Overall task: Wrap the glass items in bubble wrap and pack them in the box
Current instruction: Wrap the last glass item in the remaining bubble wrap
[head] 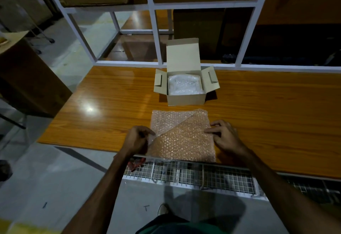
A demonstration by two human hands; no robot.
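Observation:
A sheet of bubble wrap (pixel 181 135) lies flat on the wooden table (pixel 103 111) near its front edge, with one corner folded over along a diagonal. My left hand (pixel 137 139) pinches the sheet's left edge. My right hand (pixel 224 135) rests its fingertips on the right edge. Beyond the sheet stands a small cardboard box (pixel 186 99) with its lid and side flaps open. A bundle wrapped in bubble wrap (pixel 184 85) sits inside it. No bare glass item is visible.
A white metal frame (pixel 156 36) rises along the table's far edge, with brown cartons behind it. A wire mesh tray (pixel 193 174) hangs under the table's front edge. A dark cabinet (pixel 27 80) stands to the left on the grey floor.

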